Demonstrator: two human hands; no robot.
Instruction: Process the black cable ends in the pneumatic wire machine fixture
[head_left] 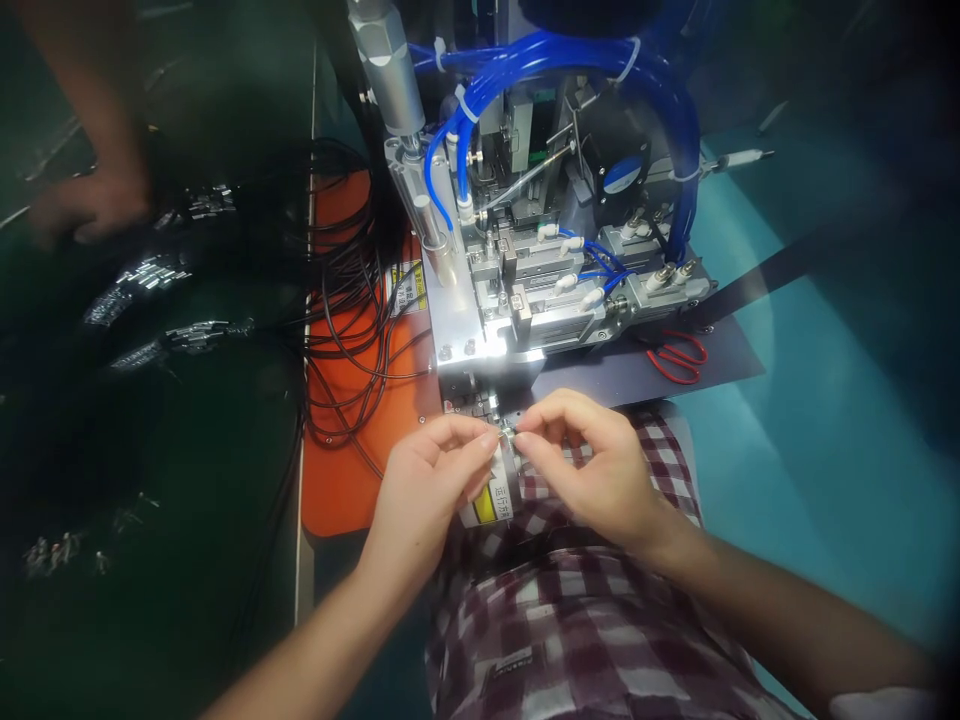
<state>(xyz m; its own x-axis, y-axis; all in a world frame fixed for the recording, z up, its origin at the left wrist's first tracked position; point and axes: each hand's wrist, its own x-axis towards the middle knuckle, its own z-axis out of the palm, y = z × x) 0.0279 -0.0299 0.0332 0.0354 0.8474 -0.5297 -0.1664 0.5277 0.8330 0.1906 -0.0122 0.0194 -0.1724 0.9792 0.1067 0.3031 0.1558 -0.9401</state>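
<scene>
My left hand [427, 480] is closed in a pinch, thumb against forefinger, at the front end of a metal machine [517, 280]. Facing it, my right hand [592, 460] pinches too, its fingertips almost meeting the left ones. Between the two sets of fingertips shows a small shiny metal piece [508, 433]; its kind is too small to make out. Both hands seem to be on it. Just below the fingertips is a white and yellow label [491, 500] on the machine's front part.
Black cables [360, 300] lie coiled over an orange board [341, 480] at left. Blue air tubes [555, 50] arch above the machine. Red-handled pliers or scissors [679, 358] lie at right. Bundles of shiny metal pieces [199, 335] and another person's hand [97, 205] are at far left.
</scene>
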